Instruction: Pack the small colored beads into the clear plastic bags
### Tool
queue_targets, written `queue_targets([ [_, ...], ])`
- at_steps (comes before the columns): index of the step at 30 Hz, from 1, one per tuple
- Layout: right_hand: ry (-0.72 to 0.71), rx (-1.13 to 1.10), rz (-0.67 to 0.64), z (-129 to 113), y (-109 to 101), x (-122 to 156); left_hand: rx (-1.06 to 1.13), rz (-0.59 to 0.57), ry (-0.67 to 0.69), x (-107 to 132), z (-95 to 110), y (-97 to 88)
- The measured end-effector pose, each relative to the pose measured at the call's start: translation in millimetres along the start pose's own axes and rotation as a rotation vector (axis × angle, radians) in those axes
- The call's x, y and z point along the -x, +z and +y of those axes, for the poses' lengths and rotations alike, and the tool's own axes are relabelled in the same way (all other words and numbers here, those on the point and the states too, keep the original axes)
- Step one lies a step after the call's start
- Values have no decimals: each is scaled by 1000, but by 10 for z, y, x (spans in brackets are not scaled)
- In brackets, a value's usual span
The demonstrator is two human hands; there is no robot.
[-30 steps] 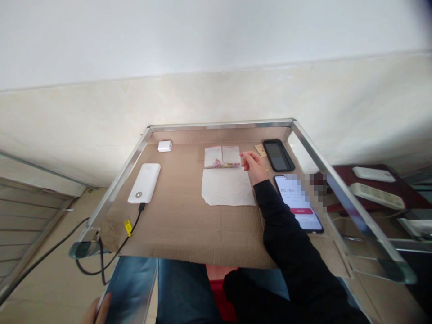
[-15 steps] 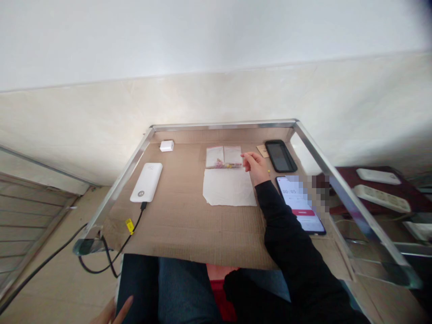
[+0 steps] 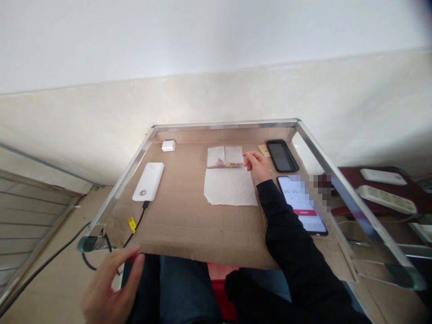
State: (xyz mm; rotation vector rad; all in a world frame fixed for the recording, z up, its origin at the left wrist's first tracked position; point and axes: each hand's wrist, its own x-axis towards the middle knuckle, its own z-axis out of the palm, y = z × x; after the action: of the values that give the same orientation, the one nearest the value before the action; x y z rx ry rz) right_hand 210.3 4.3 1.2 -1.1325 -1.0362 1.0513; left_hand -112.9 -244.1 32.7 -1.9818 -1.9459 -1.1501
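My right hand (image 3: 258,166), in a black sleeve, has its fingers closed in a pinch at the right edge of two small clear zip bags (image 3: 233,155). Its fingertips meet the bag edge; whether they grip it or some tiny thing is too small to tell. Small pink and yellow pieces (image 3: 229,164) show along the bottom of the bags. Just in front lies a white sheet of paper (image 3: 230,186). My left hand (image 3: 113,283) is at the lower left, by the near edge of the cardboard, thumb and fingers apart and holding nothing visible.
Cardboard (image 3: 189,229) covers the metal-framed table. On the left are a white power bank (image 3: 148,181) with a black cable (image 3: 140,218) and a white charger plug (image 3: 168,146). On the right lie a black phone (image 3: 282,156) and a lit phone (image 3: 297,198) showing a timer.
My left hand has risen from below the table to its near left edge. The right hand stays at the bags. The view has shifted slightly.
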Motion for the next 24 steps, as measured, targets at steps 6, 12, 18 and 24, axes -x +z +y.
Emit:
queue_targets([
  [6, 25, 5, 21, 0, -11, -8, 231, -100, 47, -778, 798, 855],
  [12, 21, 28, 23, -2, -31, -24, 262, -128, 134, -1392, 829, 1875],
  [18, 46, 26, 27, 4, -55, -56, 142, -200, 208, -1549, 736, 2347],
  [24, 0, 63, -6, 76, -21, -67, 159, -192, 244, -1490, 687, 2419],
])
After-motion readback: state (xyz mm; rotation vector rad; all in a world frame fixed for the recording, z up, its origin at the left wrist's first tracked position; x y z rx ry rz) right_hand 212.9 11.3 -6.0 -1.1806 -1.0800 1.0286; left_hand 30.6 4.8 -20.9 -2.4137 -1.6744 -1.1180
